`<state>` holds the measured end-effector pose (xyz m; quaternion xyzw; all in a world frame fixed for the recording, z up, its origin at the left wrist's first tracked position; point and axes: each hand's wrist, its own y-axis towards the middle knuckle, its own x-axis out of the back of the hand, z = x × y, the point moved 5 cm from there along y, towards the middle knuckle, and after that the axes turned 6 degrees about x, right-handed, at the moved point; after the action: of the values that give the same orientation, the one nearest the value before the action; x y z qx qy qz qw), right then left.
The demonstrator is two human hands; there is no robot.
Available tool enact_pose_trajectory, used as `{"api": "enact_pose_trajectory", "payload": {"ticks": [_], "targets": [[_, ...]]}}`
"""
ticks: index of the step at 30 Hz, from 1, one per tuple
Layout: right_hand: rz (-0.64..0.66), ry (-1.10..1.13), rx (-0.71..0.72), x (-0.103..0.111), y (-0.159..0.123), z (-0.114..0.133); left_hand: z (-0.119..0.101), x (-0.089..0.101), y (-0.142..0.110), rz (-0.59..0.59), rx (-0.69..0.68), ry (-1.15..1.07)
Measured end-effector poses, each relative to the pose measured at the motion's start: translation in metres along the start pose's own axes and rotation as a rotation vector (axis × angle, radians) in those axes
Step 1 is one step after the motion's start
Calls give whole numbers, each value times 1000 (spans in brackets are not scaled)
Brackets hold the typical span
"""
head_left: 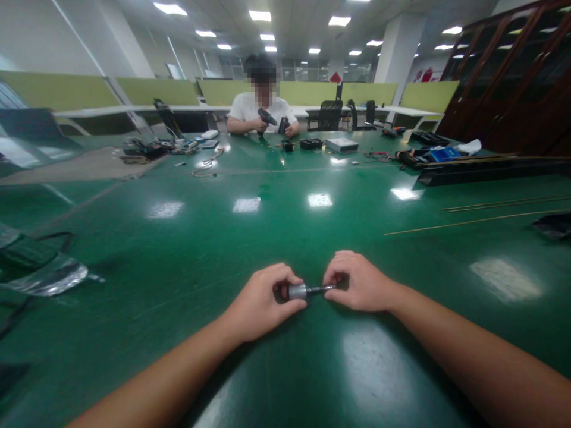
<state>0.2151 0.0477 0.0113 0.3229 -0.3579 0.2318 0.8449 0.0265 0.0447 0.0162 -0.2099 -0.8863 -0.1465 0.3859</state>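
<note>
My two hands hold a small tool

My left hand [263, 297] grips the fat gray end of the tool [298, 291], my right hand [359, 282] pinches its thin end, low above the green tabletop [214, 244].

Ceiling lights [260, 15] reflect off a glossy green worktop [200, 232]. Beyond its far edge, yellow-green partitions [156, 93] line white desks [294, 111]; a dark wood cabinet [504, 77] stands right.
</note>
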Motion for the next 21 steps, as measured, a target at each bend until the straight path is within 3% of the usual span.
{"api": "enact_pose_trajectory", "payload": {"ticks": [21], "targets": [[62,-7,-61,9,0,-9,1,0,0,3,5,-19]]}}
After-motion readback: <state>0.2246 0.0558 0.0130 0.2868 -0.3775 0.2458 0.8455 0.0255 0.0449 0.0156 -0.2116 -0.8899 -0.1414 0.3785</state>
